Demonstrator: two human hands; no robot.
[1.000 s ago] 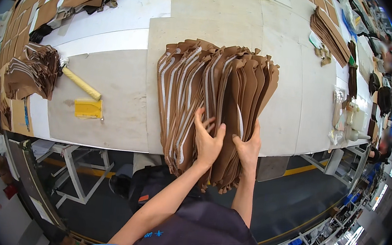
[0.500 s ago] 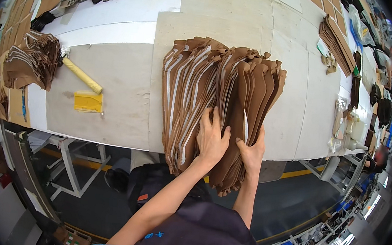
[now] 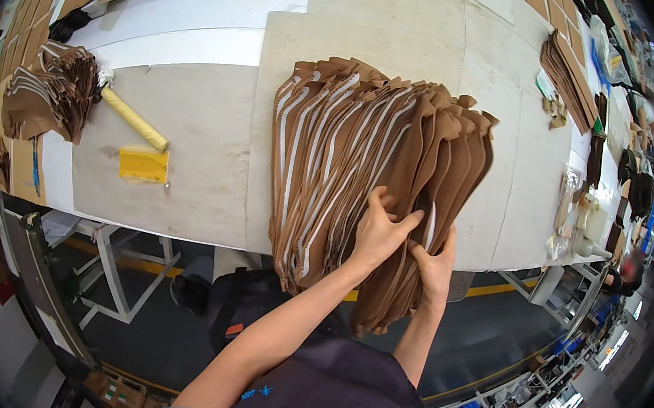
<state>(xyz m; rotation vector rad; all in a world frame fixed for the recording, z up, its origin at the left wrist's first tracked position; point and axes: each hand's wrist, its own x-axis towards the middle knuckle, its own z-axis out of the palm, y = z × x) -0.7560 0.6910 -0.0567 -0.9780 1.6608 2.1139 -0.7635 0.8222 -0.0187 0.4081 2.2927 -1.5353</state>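
Note:
A thick fanned stack of brown, leather-like cut panels (image 3: 332, 157) stands on edge across the table front, its lower ends hanging over the edge. White strips run along many panels on its left side. Plain brown faces show on the right part (image 3: 447, 161). My left hand (image 3: 380, 232) grips into the stack, its fingertips tucked among the panels and thumb pointing right. My right hand (image 3: 433, 269) holds the right-hand panels from their outer side, thumb on the near face and the other fingers partly hidden behind.
A yellow roll (image 3: 135, 118) and a yellow card (image 3: 144, 165) lie to the left on the grey tabletop (image 3: 207, 136). Beyond them sits another brown bundle (image 3: 51, 95). Flat brown pieces (image 3: 567, 82) are stacked at the far right, with plastic bags (image 3: 566, 205) nearer the edge.
Both hands have shifted right along the stack. The right-hand panels have moved and leaned rightward, and more white-striped edges show in the middle.

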